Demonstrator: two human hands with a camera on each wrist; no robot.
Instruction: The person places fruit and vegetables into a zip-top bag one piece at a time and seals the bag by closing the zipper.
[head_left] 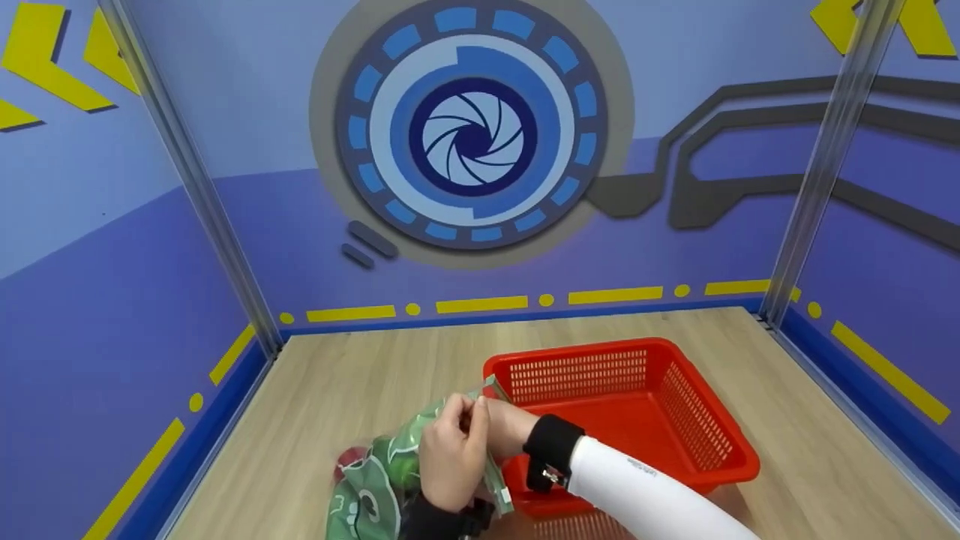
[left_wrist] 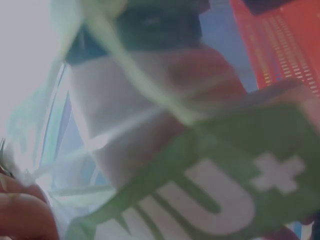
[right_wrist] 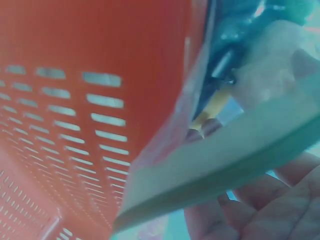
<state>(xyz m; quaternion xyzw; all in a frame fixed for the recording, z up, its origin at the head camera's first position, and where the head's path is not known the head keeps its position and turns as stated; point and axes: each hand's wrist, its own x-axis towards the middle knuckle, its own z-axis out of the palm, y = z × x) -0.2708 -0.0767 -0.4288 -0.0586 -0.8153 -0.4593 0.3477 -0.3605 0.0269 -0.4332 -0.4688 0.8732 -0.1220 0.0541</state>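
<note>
A green printed zip bag [head_left: 366, 499] with clear parts lies at the front of the table, left of the red basket. A round green thing [head_left: 405, 471] and something dark red [head_left: 349, 457] show at it. My left hand [head_left: 454, 459] grips the bag near its mouth; its fingers [left_wrist: 22, 212] pinch the clear film in the left wrist view. Close against it, my right hand [head_left: 508, 429] holds the bag's edge, partly hidden behind the left. The pale green zip strip [right_wrist: 220, 165] crosses in front of the right hand's fingers [right_wrist: 260, 192].
The red plastic basket [head_left: 724, 442] with slotted walls stands right of the hands, under the right forearm. The wooden tabletop [head_left: 330, 390] is bounded by blue-purple panels [head_left: 255, 247] and metal posts [head_left: 199, 195].
</note>
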